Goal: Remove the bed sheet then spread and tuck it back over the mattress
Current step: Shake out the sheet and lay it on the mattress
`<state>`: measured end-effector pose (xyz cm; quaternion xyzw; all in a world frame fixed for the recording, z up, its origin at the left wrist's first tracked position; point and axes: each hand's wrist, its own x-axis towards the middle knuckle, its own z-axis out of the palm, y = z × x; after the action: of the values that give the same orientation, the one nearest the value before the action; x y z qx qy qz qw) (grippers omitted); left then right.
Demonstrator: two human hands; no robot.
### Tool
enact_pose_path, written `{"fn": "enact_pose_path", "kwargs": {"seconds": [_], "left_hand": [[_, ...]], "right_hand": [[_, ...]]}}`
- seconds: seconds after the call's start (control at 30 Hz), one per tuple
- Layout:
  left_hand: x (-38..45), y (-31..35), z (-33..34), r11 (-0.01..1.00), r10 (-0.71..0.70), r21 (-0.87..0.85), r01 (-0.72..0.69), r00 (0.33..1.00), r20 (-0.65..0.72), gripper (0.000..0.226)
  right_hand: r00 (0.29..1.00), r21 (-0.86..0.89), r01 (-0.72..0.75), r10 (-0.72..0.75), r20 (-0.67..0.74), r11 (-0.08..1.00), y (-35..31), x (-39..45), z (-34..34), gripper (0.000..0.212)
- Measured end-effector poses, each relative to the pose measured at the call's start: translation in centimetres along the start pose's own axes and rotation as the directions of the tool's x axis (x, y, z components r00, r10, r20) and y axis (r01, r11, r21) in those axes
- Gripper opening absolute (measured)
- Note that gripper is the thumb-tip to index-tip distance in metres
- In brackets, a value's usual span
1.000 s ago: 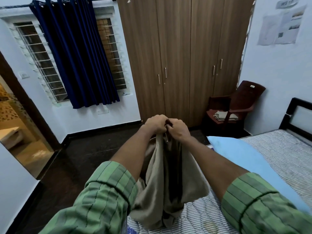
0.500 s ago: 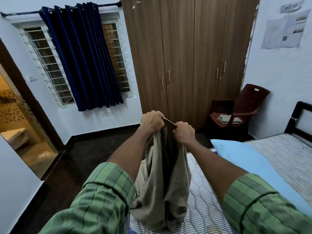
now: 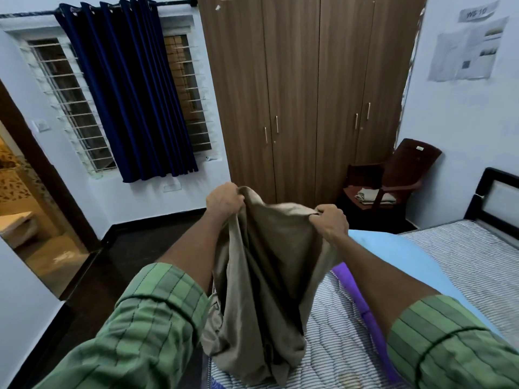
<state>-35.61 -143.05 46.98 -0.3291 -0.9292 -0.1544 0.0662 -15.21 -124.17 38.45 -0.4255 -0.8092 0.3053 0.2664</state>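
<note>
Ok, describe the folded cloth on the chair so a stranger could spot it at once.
Find the wooden wardrobe on the far wall; in the corner to its right stands a dark brown plastic chair. On its seat lies the folded cloth, a small, flat, pale beige stack, unlike the larger, loose tan bed sheet held up by both hands.

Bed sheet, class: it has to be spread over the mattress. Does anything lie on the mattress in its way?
Yes. The left hand and right hand grip the bunched bed sheet above the striped mattress. A light blue pillow lies on the mattress, just right of the sheet, where it must spread.
</note>
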Motion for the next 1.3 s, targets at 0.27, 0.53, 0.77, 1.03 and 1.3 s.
{"fn": "enact_pose_path", "kwargs": {"seconds": [0.27, 0.53, 0.77, 1.03, 1.3], "left_hand": [[-1.3, 4.9, 4.7, 0.926, 0.378, -0.168, -0.339, 0.846, 0.375, 0.043], [-0.7, 2.6, 4.0, 0.961, 0.253, 0.057, -0.269, 0.946, 0.204, 0.007], [-1.2, 3.6, 4.3, 0.928, 0.372, -0.164, -0.334, 0.85, 0.373, 0.063], [-1.4, 3.8, 4.5, 0.958, 0.269, 0.094, -0.27, 0.963, 0.019, 0.017], [-0.6, 0.5, 3.7, 0.995, 0.037, 0.095, -0.034, 0.999, -0.031, 0.016]], "right_hand": [[0.916, 0.184, 0.194, -0.245, 0.316, 0.964, -4.2, 0.3, 1.9, 0.013], [0.931, 0.096, 0.148, -0.171, 0.322, 0.984, -2.6, 0.8, 1.7, 0.003], [0.956, 0.092, 0.1, -0.121, 0.267, 0.991, -2.7, 0.7, 2.5, 0.01], [0.938, 0.115, 0.06, -0.096, 0.334, 0.992, -2.7, 1.2, 2.5, 0.023], [0.952, 0.461, -0.156, 0.008, 0.305, 0.874, 1.5, 0.9, 1.5, 0.01]]}}
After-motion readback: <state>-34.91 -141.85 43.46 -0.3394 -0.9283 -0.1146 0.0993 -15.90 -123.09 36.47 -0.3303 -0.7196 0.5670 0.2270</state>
